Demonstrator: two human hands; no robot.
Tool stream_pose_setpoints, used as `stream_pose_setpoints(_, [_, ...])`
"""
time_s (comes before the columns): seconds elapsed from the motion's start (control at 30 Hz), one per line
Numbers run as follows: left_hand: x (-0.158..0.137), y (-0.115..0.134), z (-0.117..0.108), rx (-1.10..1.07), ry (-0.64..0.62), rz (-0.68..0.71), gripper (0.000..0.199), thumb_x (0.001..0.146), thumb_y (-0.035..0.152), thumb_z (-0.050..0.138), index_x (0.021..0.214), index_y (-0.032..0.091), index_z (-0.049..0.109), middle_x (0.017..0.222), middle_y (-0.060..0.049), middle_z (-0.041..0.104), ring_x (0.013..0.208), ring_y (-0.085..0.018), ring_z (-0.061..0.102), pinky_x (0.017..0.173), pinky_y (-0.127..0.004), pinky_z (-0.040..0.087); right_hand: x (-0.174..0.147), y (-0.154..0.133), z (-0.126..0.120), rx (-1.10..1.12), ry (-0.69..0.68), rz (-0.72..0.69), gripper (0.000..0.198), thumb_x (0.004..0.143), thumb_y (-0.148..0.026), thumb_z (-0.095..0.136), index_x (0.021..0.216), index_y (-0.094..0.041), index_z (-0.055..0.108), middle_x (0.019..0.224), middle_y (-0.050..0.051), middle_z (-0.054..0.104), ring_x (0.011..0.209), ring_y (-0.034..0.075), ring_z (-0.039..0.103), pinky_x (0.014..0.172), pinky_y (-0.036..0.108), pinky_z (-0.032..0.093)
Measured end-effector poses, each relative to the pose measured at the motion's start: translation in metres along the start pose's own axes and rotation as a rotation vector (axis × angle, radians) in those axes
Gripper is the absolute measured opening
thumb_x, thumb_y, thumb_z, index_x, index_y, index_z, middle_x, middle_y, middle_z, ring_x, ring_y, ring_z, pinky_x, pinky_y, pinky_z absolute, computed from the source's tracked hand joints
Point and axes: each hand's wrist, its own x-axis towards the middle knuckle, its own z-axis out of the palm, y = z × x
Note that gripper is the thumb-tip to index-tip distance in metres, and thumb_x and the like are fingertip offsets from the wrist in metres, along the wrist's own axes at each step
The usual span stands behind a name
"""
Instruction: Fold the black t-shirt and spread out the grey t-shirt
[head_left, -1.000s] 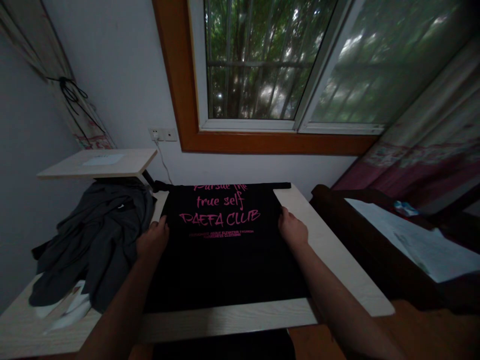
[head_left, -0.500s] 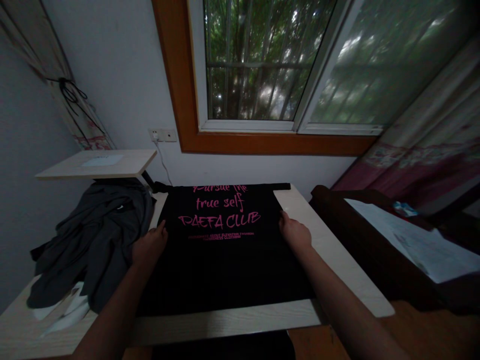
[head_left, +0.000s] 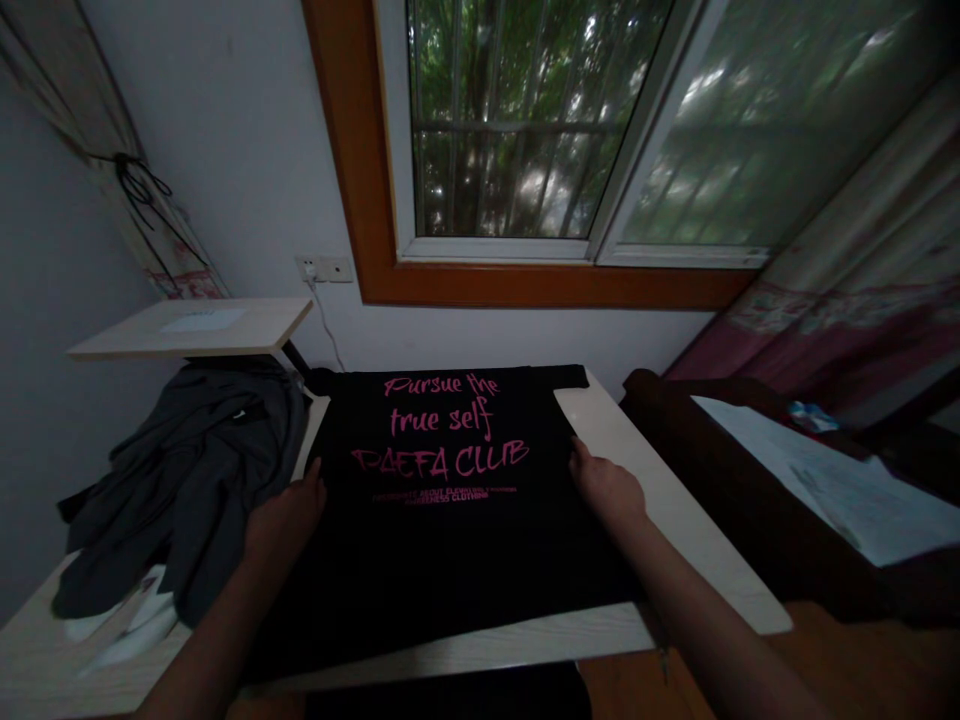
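A black T-shirt [head_left: 450,560] with pink lettering is spread over the wooden table [head_left: 697,560], its sleeves at the far edge. My left hand [head_left: 289,510] pinches its left side, level with the lower lines of print. On the opposite side, my right hand [head_left: 606,485] is closed on the shirt's right edge. Between the two hands the cloth looks mostly flat. The shirt's near hem reaches the table's front edge, lower on the left than on the right.
A heap of dark grey clothing [head_left: 187,470] lies left of the shirt, beneath a small raised shelf [head_left: 195,335]. White cloth or paper [head_left: 139,625] pokes out below it. Behind the table are a wall socket [head_left: 322,269] and window. Right stands a brown surface with a white sheet [head_left: 817,480].
Both hands have drawn the shirt toward me, and more of the top print line shows. The hem has come lower at the left, and my hands are slightly farther apart.
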Motion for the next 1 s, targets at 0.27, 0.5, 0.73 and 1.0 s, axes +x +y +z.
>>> stream_pose_setpoints(0.27, [-0.011,0.0,-0.001,-0.037,-0.056,-0.05,0.057,0.1,0.031,0.03,0.156,0.022,0.035,0.095,-0.017,0.074,0.076,-0.031,0.073,0.07,-0.042,0.055,-0.005,0.005,-0.001,-0.008,-0.01,-0.006,0.051,0.105,-0.041,0.03,0.152,-0.025,0.041,0.088,0.014,0.076,0.079,0.032,0.075,0.069,0.041,0.056])
stream_pose_setpoints(0.5, [0.007,-0.001,-0.012,-0.087,-0.007,-0.09,0.062,0.099,0.038,0.034,0.159,0.029,0.021,0.109,-0.015,0.07,0.079,-0.032,0.072,0.072,-0.044,0.054,0.023,0.01,-0.019,-0.031,-0.108,-0.048,0.049,0.102,-0.037,0.038,0.15,-0.028,0.043,0.109,0.015,0.071,0.094,0.033,0.072,0.075,0.043,0.054])
stream_pose_setpoints(0.73, [0.061,0.007,-0.016,-0.138,0.098,-0.09,0.058,0.096,0.02,0.034,0.154,0.018,0.035,0.125,-0.022,0.056,0.102,-0.031,0.066,0.088,-0.041,0.051,0.066,-0.013,-0.032,-0.001,-0.048,-0.043,0.045,0.103,-0.026,0.035,0.145,-0.026,0.05,0.128,0.019,0.056,0.111,0.033,0.061,0.084,0.044,0.052])
stream_pose_setpoints(1.0, [0.106,0.029,-0.012,-0.26,0.077,-0.246,0.055,0.097,0.023,0.036,0.152,0.019,0.037,0.126,-0.021,0.055,0.102,-0.03,0.067,0.087,-0.041,0.052,0.098,-0.042,-0.013,0.039,0.126,0.032,0.039,0.104,-0.025,0.029,0.134,-0.019,0.054,0.124,0.019,0.056,0.106,0.03,0.061,0.077,0.037,0.052])
